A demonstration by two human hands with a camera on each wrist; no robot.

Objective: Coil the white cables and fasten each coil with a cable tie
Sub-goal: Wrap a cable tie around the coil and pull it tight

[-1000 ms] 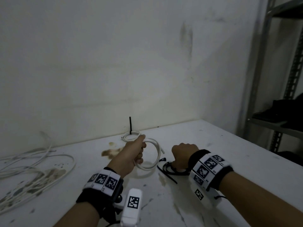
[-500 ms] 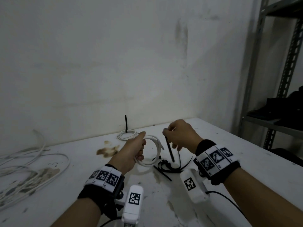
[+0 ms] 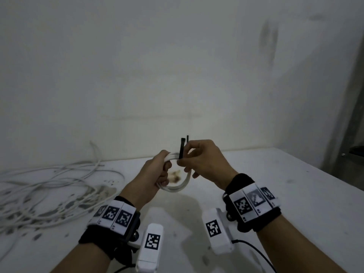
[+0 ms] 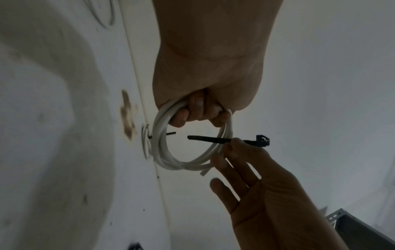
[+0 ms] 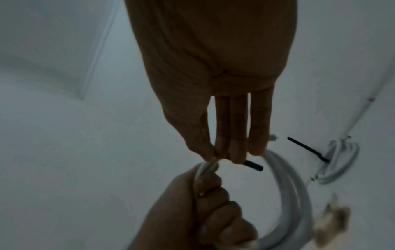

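Table (image 3: pixel 275 184): stained white, loose cables (image 3: pixel 49 186) at left.
Left hand (image 3: pixel 155 174): fist around coil (image 4: pixel 192 157).
Right hand (image 3: pixel 204 162): pinching black cable tie (image 4: pixel 226 140) across the strands.
Risk: tie tip could miss a strand; coil may spring loose.

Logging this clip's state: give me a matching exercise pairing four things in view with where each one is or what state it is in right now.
Things:
1. white cable coil
2. black plastic cable tie
3. loose white cables
4. finished white coil with upright black tie

States:
A. lying tangled on the white table, far left
B. gripped by the left hand
C. resting on the table by the wall
D. pinched by the right hand, its tip poking through the coil

Pairs: 1-B, 2-D, 3-A, 4-C
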